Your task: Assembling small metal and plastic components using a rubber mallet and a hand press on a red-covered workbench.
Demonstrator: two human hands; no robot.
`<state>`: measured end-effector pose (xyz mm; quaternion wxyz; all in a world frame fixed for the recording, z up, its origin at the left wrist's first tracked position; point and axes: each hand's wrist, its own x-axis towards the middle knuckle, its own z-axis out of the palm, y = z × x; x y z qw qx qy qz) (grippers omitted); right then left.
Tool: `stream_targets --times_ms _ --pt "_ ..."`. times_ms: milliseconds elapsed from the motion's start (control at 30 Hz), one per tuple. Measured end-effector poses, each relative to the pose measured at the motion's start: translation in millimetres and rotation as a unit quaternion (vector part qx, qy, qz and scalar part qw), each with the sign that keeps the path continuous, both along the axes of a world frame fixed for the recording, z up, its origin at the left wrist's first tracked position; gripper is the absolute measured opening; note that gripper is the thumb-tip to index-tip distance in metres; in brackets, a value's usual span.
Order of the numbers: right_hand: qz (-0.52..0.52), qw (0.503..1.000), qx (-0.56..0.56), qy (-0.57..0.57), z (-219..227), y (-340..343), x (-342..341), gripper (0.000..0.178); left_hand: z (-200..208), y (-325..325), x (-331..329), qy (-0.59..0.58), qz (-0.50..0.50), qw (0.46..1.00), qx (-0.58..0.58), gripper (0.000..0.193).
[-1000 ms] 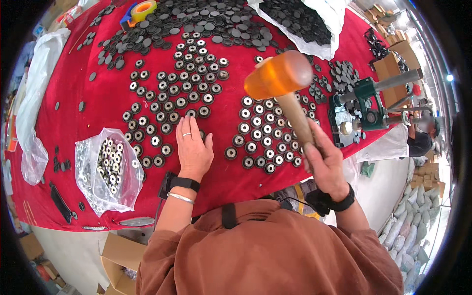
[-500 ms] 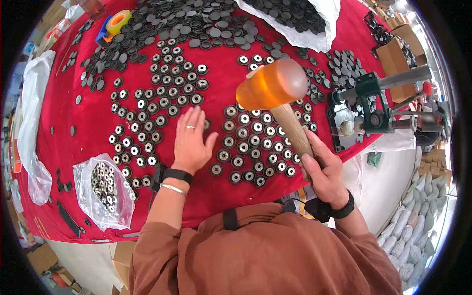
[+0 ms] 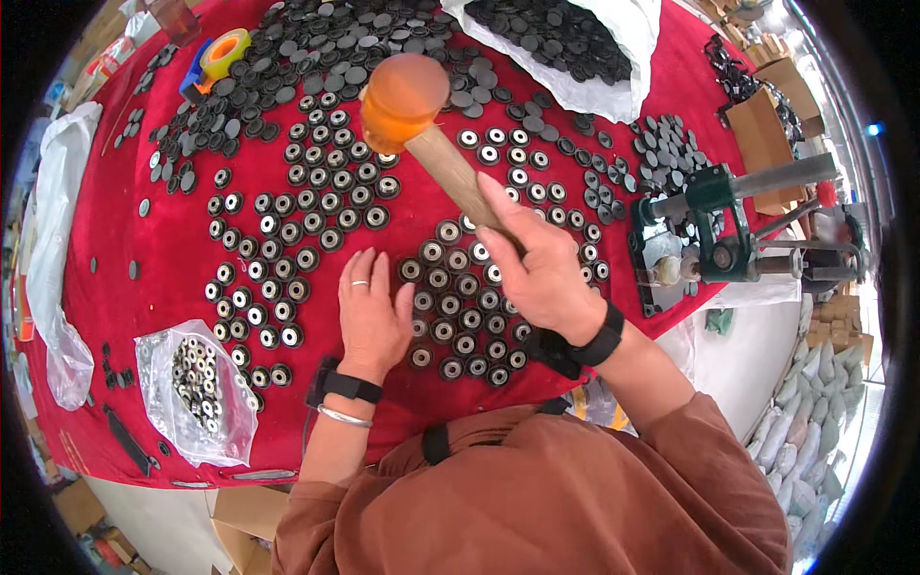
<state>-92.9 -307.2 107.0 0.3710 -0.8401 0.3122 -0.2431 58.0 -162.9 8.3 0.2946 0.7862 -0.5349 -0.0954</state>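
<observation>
My right hand (image 3: 548,273) grips the wooden handle of a mallet (image 3: 407,94) with a translucent orange head. The mallet is raised, its head in front of the top of the left group of discs. My left hand (image 3: 372,311) lies palm down on the red cloth, fingers stretched out and holding nothing. To its left are rows of black round discs with metal rings in their centres (image 3: 307,259). On its right, close to the thumb, sits a second group of ringed discs (image 3: 465,286), partly hidden by my right hand and the mallet.
A green hand press (image 3: 714,225) stands at the right edge of the red-covered table (image 3: 172,278). Plain black discs (image 3: 350,43) are heaped at the back beside a white sack (image 3: 613,91) of them. A plastic bag of metal rings (image 3: 196,383) lies front left; a tape roll (image 3: 225,53) sits back left.
My right hand has swung the mallet left and upward, from over the right group towards the left group. My left hand has drawn back slightly towards me. The view has shifted a little.
</observation>
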Motion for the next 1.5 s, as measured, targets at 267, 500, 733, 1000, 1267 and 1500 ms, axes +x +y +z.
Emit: stream_targets --times_ms 267,500,733,1000,1267,1500 --pt "0.050 0.977 -0.041 0.203 -29.4 1.0 5.5 0.056 -12.3 6.7 0.7 -0.068 0.000 0.997 0.045 0.059" --pt "0.033 0.997 -0.039 0.053 6.3 1.8 5.5 0.054 -15.4 8.7 0.2 -0.076 -0.001 0.997 0.015 0.058" --pt "0.059 0.977 0.021 0.206 -13.0 20.6 4.4 0.055 -12.2 7.5 0.5 -0.069 0.001 0.997 0.024 0.057" --pt "0.052 0.997 -0.028 0.047 7.4 -7.4 7.9 0.052 -14.6 7.4 0.5 -0.071 0.003 0.997 0.009 0.059" --pt "0.002 0.996 -0.083 -0.028 -10.5 -28.2 46.0 0.047 -10.5 8.0 0.5 -0.054 -0.001 0.998 0.021 0.058" --pt "0.020 0.989 -0.026 0.146 -12.7 -52.2 33.6 0.051 -10.8 6.1 1.9 -0.055 0.007 0.998 0.016 0.057"
